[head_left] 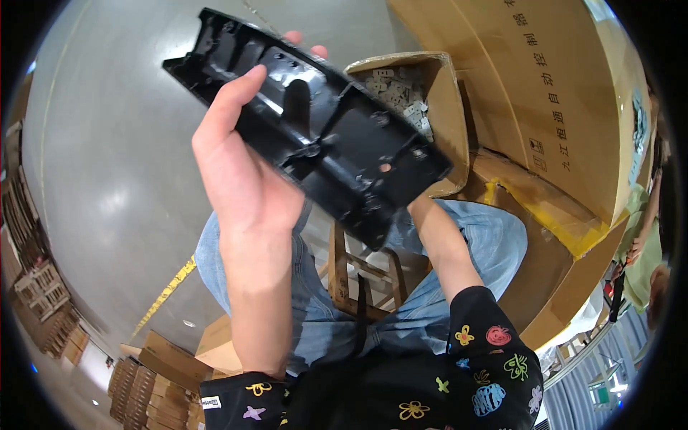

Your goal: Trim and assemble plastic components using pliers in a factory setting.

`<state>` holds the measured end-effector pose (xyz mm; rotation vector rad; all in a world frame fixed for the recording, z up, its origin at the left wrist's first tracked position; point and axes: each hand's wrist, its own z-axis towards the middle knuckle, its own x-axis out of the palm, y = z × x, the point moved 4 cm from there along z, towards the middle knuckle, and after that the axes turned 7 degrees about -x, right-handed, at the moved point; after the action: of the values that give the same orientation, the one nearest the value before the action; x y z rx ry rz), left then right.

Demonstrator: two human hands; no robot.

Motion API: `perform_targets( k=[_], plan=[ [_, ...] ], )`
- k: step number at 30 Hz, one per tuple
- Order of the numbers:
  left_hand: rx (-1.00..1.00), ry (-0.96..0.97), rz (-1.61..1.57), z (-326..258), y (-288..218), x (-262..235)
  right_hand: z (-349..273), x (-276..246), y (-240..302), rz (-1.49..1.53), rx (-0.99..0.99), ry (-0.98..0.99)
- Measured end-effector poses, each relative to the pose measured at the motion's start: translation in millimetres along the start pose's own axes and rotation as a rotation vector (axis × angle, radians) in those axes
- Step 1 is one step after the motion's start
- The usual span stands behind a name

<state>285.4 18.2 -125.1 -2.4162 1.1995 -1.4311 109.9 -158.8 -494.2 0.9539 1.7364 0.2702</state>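
Observation:
My left hand (240, 161) grips a long black plastic housing (362, 143). Its thumb presses on the ribbed inner face and fingertips show past the far edge. The housing is tilted, running from upper left to lower right, with its hollow ribbed side toward me. A small round hole shows near its right end. My right forearm (448, 247) reaches up behind that end; the housing hides the right hand, so its fingers and any grip cannot be seen. Just beyond stands an open cardboard box (450, 107) with many small light-grey pieces (398, 93) inside.
A large cardboard carton (516, 79) rises at the right, beside another carton with yellow tape (588, 240). A wooden stool (337, 265) shows between my knees. Stacked cardboard (132, 387) lies at lower left; yellow tape (166, 294) marks the grey floor. Another person (641, 244) is at far right.

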Motion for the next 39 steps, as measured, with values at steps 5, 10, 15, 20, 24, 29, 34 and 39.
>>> perform_targets(
  k=[5, 10, 15, 20, 24, 29, 34, 39],
  plan=[
    [0.078, -0.144, 0.053, -6, 0, -1, -16, -9, 23, -0.008, 0.214, 0.099],
    [0.19, -0.169, 0.312, -1, 8, 0, -12, -7, 0, -0.11, 0.16, 0.11],
    [0.322, 0.167, 1.564, -41, 40, 52, -16, 13, 11, -0.138, 0.042, 0.112],
    [0.396, 0.635, 2.192, -133, 77, 144, -10, 7, -6, -0.23, 0.159, 0.164],
    [0.063, 1.372, 2.315, -142, 58, 141, -15, 11, 2, -0.203, 0.104, 0.243],
    [0.057, 1.331, 2.181, -148, 64, 143, -23, 1, 15, -0.221, 0.079, 0.202],
    [0.001, 1.239, 2.077, -141, 68, 127, -14, 15, -8, -0.225, 0.12, 0.204],
    [-0.089, 1.144, 1.987, -134, 69, 101, -9, 14, -15, -0.246, 0.11, 0.279]
  ],
)
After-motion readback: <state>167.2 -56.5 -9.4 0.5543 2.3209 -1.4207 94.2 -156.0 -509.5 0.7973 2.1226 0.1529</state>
